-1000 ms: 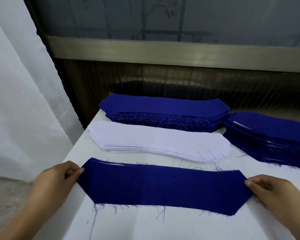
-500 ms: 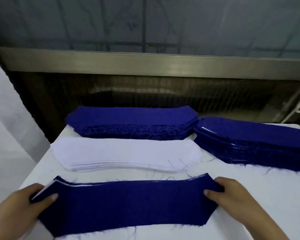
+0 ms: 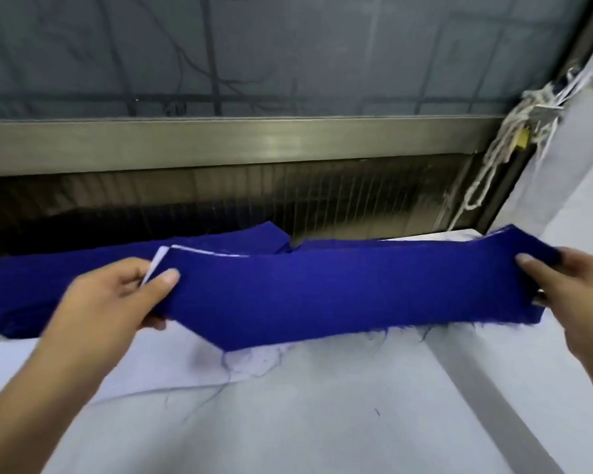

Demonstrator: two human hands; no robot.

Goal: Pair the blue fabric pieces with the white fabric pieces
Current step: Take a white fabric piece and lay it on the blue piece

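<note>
Nearest the camera, white table cover, creased, a few loose blue threads on it. Above it, 2 hands hold 1 blue fabric piece stretched between them, lifted clear of the cover, frayed lower edge hanging. Left hand pinches the left end: thumb on the front face, other fingers curled behind. 1 white fabric piece sits behind the blue one in the same pinch; only its corner and a thin strip along the top edge show. Right hand pinches the right end, thumb on front, fingers tucked behind and mostly hidden. Behind the held pair, more blue fabric lies on the table at left and centre; stack count cannot be told, held piece covers most of it. Further back, 1 metal window rail with glass above. Far right, 1 knotted rope bundle on the frame, beside a white sheet.
</note>
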